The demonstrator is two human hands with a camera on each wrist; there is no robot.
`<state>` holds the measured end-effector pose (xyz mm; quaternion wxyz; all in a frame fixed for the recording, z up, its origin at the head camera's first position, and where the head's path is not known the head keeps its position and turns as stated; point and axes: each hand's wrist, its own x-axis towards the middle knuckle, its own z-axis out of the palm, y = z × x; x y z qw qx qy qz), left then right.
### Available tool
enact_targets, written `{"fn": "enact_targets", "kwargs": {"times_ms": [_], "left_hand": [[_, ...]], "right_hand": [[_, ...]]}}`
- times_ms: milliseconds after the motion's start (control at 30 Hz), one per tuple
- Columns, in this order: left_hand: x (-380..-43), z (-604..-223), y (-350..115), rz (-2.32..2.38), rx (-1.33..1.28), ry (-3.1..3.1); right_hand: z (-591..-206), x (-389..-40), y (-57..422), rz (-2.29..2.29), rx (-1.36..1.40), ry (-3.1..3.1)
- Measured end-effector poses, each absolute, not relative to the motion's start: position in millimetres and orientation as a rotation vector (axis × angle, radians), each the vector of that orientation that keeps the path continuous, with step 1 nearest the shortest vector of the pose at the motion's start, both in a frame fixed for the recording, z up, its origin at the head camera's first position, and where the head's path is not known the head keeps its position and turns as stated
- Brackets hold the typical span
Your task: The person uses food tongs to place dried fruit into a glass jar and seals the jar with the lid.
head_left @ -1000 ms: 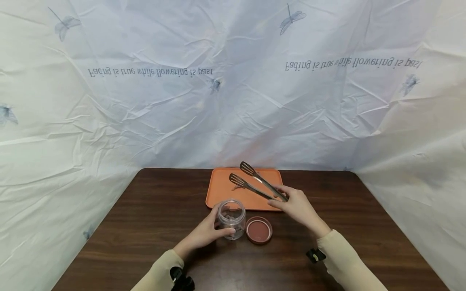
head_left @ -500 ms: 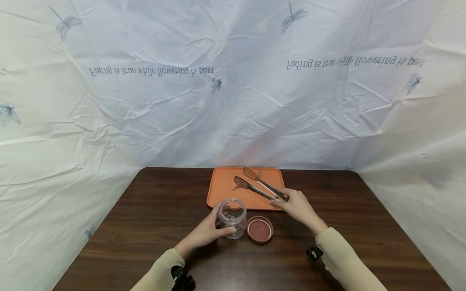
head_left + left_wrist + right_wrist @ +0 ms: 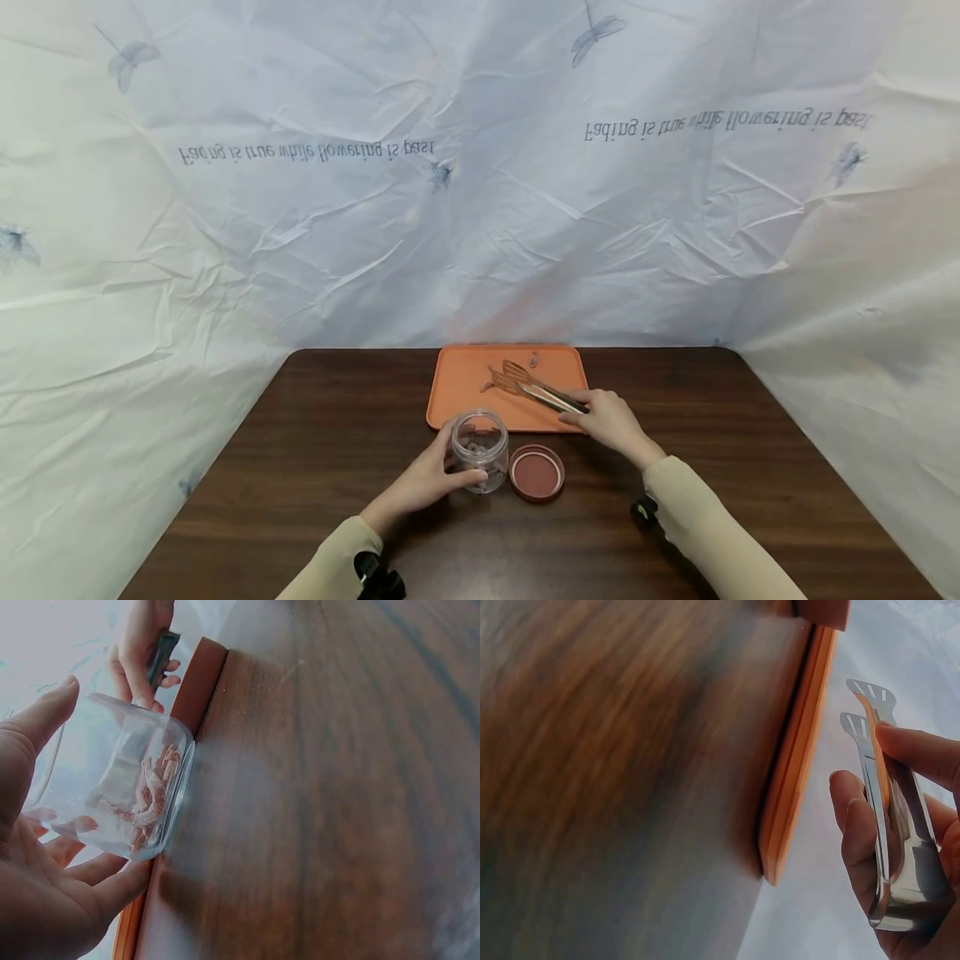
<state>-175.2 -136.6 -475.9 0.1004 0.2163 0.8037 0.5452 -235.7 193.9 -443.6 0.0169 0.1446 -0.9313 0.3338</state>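
My left hand holds a clear open jar upright on the table, thumb in front and fingers around the far side. In the left wrist view several small, twisted reddish-brown pieces lie at the jar's bottom. With my right hand I grip metal tongs, thumb on one arm and fingers on the other. Their slotted heads are close together over the orange tray, beside a small brownish piece. Another small piece lies farther back on the tray.
A reddish-brown lid lies inside up just right of the jar, in front of the tray. The dark wooden table ends at a pale printed cloth hanging behind and at both sides.
The tongs' heads have come down toward the tray and drawn closer to each other as my right hand squeezes. The left hand and jar have stayed in place.
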Motion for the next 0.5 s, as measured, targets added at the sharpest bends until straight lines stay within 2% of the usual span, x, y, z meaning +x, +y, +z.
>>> {"fn": "enact_targets", "kwargs": {"times_ms": [500], "left_hand": [[-173.2,-476.4,-137.4,1.62,0.648,2.368]], "right_hand": [[-450.6,-246.8,188.8,1.045,0.441,-2.956]]}}
